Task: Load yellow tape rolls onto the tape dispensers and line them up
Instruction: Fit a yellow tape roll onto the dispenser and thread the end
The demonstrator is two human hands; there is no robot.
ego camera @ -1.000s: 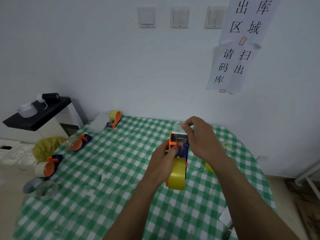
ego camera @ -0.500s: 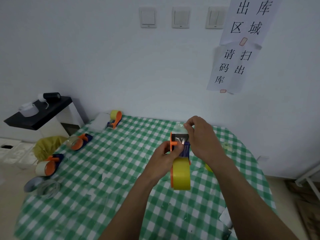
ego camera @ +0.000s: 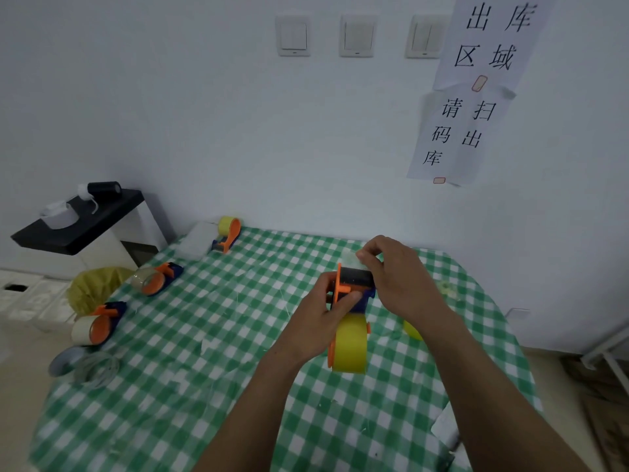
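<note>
I hold an orange and blue tape dispenser above the green checked table, with a yellow tape roll mounted on its near end. My left hand grips the dispenser's body from the left. My right hand pinches the clear tape end at the dispenser's far tip. Three more dispensers lie along the table's left edge: one with a yellow roll at the back, one with a clear roll, and one with a pale roll. Another yellow roll shows behind my right forearm.
A black shelf with a black roll and white items stands at the left by the wall. A yellow bag sits beside the table. A grey roll and a clear empty ring lie at the table's front left corner. The wall is close behind.
The dispenser has tilted slightly and the yellow roll has shifted a little to the right. My right hand's pinch on the tape end has stayed at the far tip.
</note>
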